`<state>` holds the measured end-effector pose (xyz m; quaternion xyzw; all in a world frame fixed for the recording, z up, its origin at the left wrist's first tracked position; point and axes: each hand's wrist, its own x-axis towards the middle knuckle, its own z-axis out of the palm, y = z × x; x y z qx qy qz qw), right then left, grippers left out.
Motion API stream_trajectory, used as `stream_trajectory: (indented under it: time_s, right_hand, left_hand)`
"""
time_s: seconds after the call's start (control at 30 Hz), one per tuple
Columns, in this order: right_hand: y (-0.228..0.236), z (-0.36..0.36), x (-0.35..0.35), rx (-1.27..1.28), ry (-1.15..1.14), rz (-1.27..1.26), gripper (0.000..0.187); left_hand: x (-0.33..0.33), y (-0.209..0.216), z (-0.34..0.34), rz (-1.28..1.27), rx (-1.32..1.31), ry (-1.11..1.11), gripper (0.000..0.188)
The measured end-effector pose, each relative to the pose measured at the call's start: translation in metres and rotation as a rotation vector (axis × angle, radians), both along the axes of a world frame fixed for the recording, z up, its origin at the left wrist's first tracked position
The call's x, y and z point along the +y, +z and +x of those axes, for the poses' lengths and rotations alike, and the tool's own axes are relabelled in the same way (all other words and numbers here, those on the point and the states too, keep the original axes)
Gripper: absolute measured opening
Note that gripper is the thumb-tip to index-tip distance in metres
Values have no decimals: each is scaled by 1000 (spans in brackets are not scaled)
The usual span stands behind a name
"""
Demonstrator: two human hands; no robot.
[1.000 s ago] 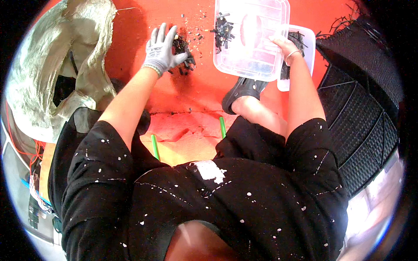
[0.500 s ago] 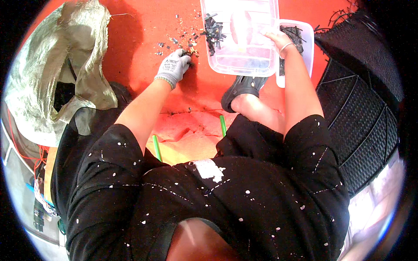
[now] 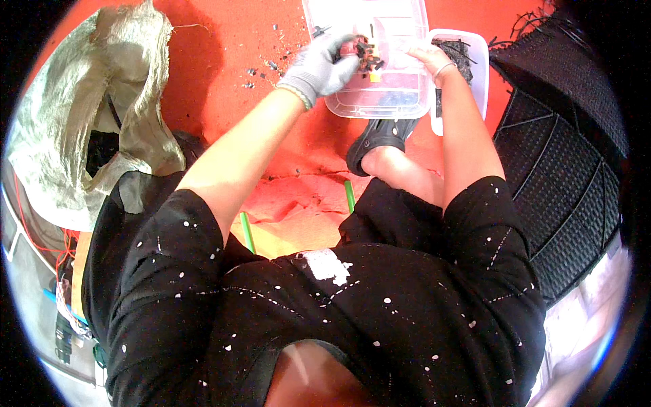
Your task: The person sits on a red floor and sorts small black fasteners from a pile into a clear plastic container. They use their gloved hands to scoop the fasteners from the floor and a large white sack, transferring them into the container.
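My left hand (image 3: 319, 68), in a grey knit glove, is over the left part of a clear plastic lid (image 3: 397, 95). Its thumb and fingers are apart, with a loose clump of small black scraps (image 3: 368, 54) and a yellow bit just off the fingertips; whether the clump is falling or lying on the lid, I cannot tell. The glove hides most of the dark pile at the lid's left side. My bare right hand (image 3: 426, 57), a band at the wrist, grips the lid's right edge. Beside it stands a white plastic box (image 3: 479, 74) with black strips inside.
Small scraps (image 3: 268, 66) litter the red floor cover (image 3: 196, 88) left of the lid. A pale woven sack (image 3: 51, 142) stands open on the left. Black woven mesh (image 3: 569, 183) lies at right. A foot in a black clog (image 3: 380, 139) is below the lid.
My left hand has moved up and right from the scraps on the floor to over the lid, its fingers opening by a clump of scraps. The right hand still holds the lid.
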<state>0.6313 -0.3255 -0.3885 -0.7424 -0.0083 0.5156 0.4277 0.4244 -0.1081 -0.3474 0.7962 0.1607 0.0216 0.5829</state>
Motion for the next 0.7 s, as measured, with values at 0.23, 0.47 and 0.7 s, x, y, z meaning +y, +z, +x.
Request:
stream_trajectory:
  time_s: [0.23, 0.47, 0.7]
  right_hand:
    - [-8, 5, -11, 39, -99, 3, 37]
    - [8, 2, -7, 134, -183, 7, 36]
    - [-3, 7, -17, 105, -194, 59, 39]
  left_hand:
    - [79, -30, -31, 620, 300, -15, 45]
    - [41, -35, -84, 909, 117, -416, 52]
    - [75, -21, -105, 764, 13, -784, 47]
